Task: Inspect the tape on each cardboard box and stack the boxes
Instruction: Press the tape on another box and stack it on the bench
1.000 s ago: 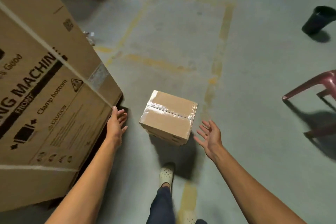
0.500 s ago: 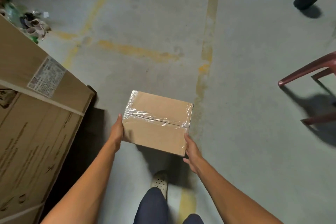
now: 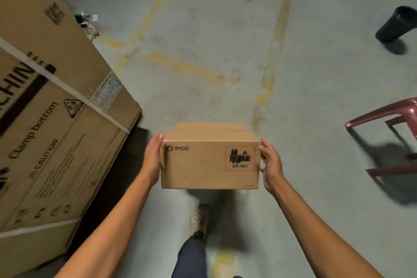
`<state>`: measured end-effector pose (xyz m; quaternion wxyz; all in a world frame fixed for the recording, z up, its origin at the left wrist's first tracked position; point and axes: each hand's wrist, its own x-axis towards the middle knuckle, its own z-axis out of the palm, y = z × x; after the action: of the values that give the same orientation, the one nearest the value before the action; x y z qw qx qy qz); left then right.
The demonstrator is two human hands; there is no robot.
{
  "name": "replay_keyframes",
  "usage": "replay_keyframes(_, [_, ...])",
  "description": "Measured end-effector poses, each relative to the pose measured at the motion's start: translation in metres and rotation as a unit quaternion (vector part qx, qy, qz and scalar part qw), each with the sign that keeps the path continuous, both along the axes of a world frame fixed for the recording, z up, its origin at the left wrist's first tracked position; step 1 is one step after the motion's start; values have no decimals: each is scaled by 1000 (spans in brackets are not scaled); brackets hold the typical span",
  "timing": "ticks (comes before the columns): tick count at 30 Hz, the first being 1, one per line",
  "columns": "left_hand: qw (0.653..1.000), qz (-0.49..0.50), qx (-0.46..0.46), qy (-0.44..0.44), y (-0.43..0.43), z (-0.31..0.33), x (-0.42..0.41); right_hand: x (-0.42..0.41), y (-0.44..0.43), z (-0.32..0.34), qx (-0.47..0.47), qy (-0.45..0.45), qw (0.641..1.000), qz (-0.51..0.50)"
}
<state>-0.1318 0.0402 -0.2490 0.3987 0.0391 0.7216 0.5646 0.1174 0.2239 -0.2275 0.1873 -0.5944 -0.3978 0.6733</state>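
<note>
I hold a small brown cardboard box (image 3: 209,162) in the air above the concrete floor, between both hands. Its printed side faces me, with a PICO logo and a red-framed UN 3481 battery label. The top face is foreshortened and its tape is not visible from here. My left hand (image 3: 153,160) grips the box's left end with the thumb on the upper edge. My right hand (image 3: 270,165) grips the right end with fingers curled round the corner.
A very large cardboard appliance box (image 3: 56,119) with white straps stands at the left. A red plastic chair (image 3: 388,124) is at the right, a black bin (image 3: 394,25) beyond it. My foot (image 3: 198,219) is below the box. Yellow lines mark the floor.
The box was on the floor with its taped top up. Both hands took its ends, lifted it and tilted it, so the printed side faces me.
</note>
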Motion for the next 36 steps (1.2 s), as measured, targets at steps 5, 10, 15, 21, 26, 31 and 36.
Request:
replay_keyframes(5, [995, 88, -39, 9, -54, 64, 29, -9, -48, 57, 37, 47, 995, 75])
replay_keyframes(10, [975, 222, -9, -12, -124, 118, 54, -7, -95, 103, 57, 106, 986, 118])
replay_keyframes(15, [960, 280, 18, 20, -204, 179, 110, 13, -153, 138, 70, 149, 969, 184])
replay_keyframes(21, [897, 433, 27, 81, -329, 236, 206, 34, -262, 181, 100, 210, 915, 330])
replay_keyframes(26, [836, 533, 19, 128, -452, 285, 278, 37, -369, 217, 49, 251, 853, 455])
replay_keyframes(31, [746, 646, 72, 148, -564, 328, 347, 32, -490, 251, 35, 309, 769, 559])
replay_keyframes(36, [663, 722, 82, 183, -666, 357, 412, 44, -616, 285, 17, 343, 718, 605])
